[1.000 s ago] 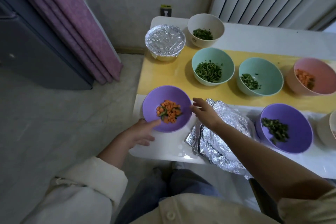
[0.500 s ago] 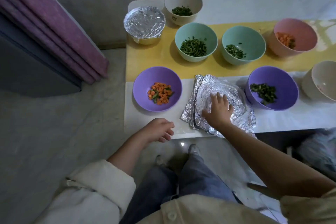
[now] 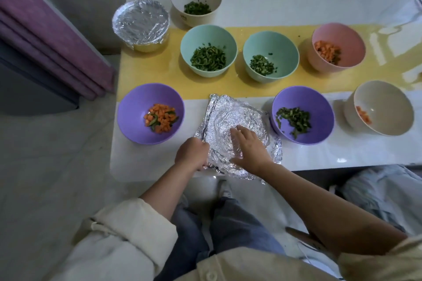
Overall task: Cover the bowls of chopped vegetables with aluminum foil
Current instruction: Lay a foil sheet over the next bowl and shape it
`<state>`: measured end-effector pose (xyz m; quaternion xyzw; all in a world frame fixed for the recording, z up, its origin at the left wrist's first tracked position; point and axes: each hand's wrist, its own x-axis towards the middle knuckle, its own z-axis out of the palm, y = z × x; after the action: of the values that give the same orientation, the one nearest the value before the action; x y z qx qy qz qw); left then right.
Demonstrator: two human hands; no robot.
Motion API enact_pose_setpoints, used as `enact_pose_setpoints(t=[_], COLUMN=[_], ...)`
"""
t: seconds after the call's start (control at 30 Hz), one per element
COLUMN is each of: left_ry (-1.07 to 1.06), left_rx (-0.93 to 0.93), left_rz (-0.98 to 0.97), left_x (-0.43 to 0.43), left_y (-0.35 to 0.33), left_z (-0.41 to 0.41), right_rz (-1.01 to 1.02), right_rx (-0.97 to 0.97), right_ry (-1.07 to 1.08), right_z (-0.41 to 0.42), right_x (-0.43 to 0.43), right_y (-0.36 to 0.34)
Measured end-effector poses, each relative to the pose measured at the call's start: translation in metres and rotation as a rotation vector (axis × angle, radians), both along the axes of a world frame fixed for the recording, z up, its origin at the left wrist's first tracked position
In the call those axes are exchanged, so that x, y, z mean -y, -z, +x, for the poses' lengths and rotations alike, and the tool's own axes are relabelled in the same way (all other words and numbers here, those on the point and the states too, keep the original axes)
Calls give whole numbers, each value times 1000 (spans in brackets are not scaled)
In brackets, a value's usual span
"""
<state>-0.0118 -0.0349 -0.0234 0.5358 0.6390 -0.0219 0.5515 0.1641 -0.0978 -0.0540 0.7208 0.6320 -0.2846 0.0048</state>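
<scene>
Foil stack: a pile of crinkled aluminum foil sheets [image 3: 237, 125] lies at the near edge of the table [image 3: 296, 2], between the two purple bowls; the top sheet bears a round dent, as if shaped over a rim.
Right hand: the right hand [image 3: 250, 148] rests flat on the top sheet, fingers spread and pressing down, gripping nothing.
Left hand: the left hand [image 3: 193, 154] is curled at the stack's near left corner, fingers closed on the foil edge, apparently to separate one sheet.
Step in hand: likely peeling a single sheet off while the other hand pins the rest.
Nearest candidate: the purple bowl of carrot and green pieces [image 3: 150, 113], just left of the foil, stands open.
Other open bowls: the purple bowl of greens [image 3: 302, 115] to the right; two mint bowls, one fuller [image 3: 209, 50] and one sparser [image 3: 270, 56]; a pink bowl with carrot [image 3: 336, 47]; a cream bowl of greens [image 3: 196, 4] at the back; a cream bowl with a few carrot bits [image 3: 383, 107] at far right.
Done: one foil-covered bowl [image 3: 141, 24] at the far left corner, foil tucked round its rim.
Left: seven bowls uncovered, so the task looks barely begun.
Surroundings: a yellow strip [image 3: 159, 75] runs along the table; a purple curtain [image 3: 45, 36] hangs at left.
</scene>
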Motion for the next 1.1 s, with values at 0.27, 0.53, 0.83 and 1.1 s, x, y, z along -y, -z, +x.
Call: enact_pose_setpoints(t=[0.27, 0.53, 0.83, 1.1], left_ry=[-120, -196, -417, -789], left_rx=[-19, -61, 54, 191], left_rz=[142, 434, 730, 712], left_x=[3, -5, -27, -39], left_y=[7, -4, -42, -39], left_z=[24, 32, 22, -22], right_rz=[28, 243, 363, 135], right_rx=[-69, -243, -439, -723], right_ry=[-85, -42, 237, 467], right_z=[12, 29, 32, 5], right_x=[-6, -21, -62, -90], right_y=[-2, -19, -55, -60])
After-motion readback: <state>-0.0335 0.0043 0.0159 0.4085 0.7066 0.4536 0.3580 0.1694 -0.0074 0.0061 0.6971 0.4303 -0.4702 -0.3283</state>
